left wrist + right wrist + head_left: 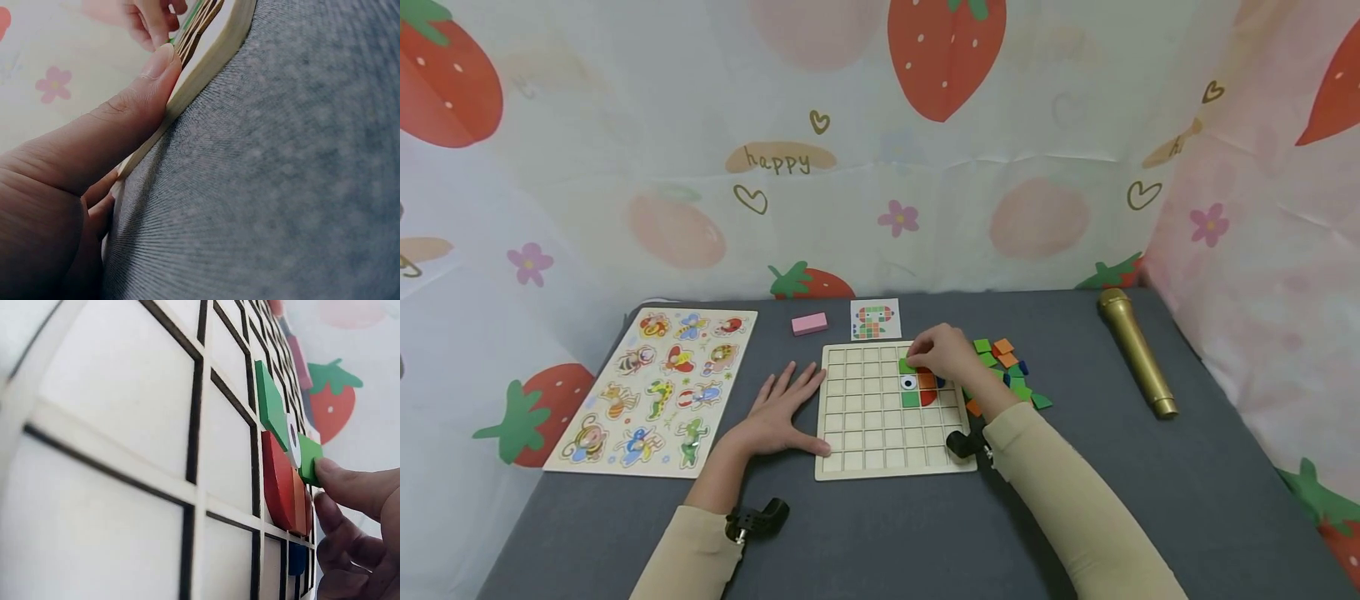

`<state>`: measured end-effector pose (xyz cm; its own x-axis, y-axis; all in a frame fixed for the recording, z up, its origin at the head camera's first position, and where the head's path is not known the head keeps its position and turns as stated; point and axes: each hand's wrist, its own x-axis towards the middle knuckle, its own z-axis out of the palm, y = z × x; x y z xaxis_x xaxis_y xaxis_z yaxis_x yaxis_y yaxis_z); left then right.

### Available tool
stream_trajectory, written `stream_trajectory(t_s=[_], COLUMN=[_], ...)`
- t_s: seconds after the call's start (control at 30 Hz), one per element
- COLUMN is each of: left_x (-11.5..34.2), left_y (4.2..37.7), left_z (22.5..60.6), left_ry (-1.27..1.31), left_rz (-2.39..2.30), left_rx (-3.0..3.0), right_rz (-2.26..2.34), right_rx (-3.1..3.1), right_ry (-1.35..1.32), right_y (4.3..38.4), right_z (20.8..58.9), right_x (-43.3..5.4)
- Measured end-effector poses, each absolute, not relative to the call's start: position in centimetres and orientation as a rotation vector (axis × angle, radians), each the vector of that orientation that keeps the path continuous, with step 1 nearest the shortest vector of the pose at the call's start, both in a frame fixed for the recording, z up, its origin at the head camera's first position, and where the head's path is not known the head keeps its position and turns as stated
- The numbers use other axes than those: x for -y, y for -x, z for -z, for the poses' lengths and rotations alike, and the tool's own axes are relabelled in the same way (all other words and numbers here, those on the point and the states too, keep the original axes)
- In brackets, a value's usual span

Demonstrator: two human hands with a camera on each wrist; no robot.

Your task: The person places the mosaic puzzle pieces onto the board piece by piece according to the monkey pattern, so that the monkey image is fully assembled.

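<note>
A pale wooden grid board (857, 417) lies on the dark grey tabletop. My left hand (778, 421) is spread flat by its left side, the thumb (140, 100) pressing on the rim. Over the board's upper right part, my right hand (946, 352) pinches a green square tile (309, 459) at a grid cell, thumb on its face. Below that tile sit a white tile with a dark eye dot (908, 382) and another green tile (910, 400). Beside them are an orange tile (927, 379), a red curved piece (928, 399) and a blue piece (297, 559).
Loose green, orange and blue tiles (1018, 383) are heaped right of the board, partly behind the right forearm. A small pattern card (875, 320) and a pink block (808, 324) lie behind it. An insect picture board (658, 392) is at left, a gold microphone (1138, 354) at right.
</note>
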<state>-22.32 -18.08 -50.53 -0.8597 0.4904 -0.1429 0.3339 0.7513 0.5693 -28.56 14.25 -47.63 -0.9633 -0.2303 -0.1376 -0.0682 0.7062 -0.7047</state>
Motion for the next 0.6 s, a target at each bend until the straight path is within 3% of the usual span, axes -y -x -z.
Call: stream_trajectory(t_s=[0.3, 0.6], left_x=[18.1, 18.0], left_y=[22.3, 22.3], left_z=[50.5, 50.5], left_ry=[-0.637, -0.638], left_rz=[-0.79, -0.768], left_rx=[-2.674, -2.68], right_rz=[1.08, 1.133], right_rx=[-2.72, -2.758], right_ry=[0.294, 0.218], right_y=[28.5, 28.5], right_z=[47.6, 47.1], right_x=[-14.2, -17.6])
